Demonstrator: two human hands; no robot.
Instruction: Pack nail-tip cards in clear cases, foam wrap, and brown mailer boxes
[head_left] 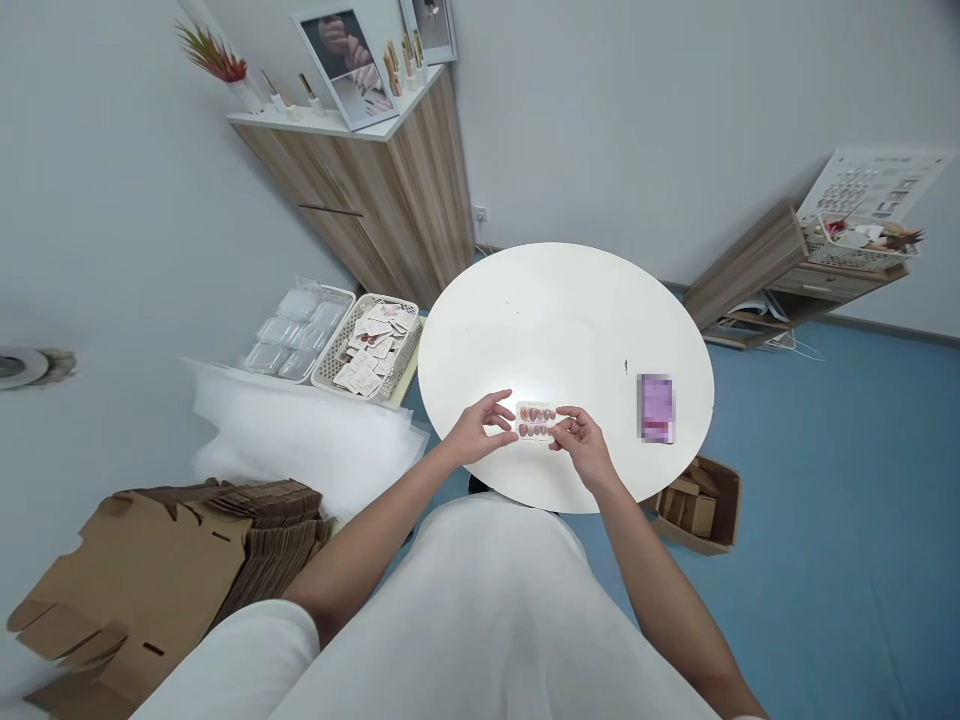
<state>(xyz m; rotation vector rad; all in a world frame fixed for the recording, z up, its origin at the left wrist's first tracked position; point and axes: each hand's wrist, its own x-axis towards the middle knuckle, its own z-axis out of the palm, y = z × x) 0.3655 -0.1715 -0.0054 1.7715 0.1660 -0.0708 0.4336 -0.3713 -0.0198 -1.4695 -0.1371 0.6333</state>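
A small white card with two rows of press-on nails [535,421] is at the near part of the round white table [559,310]. The nails look pinkish brown and glossy. My right hand [583,447] grips the card's right end between thumb and fingers. At the card's left edge, my left hand [480,428] has its fingers and thumb spread apart, close to the card without closing on it. Whether the card rests on the tabletop or is lifted slightly, I cannot tell. Farther right on the table lies a purple, pixelated rectangular item [656,408].
Left of the table stand a basket of printed cards [319,380] and clear plastic boxes [281,330]. White foam sheets [300,420] and stacked flat cardboard boxes [150,560] lie nearer. A carton [724,510] sits on the floor at right; a wooden cabinet [420,190] stands behind.
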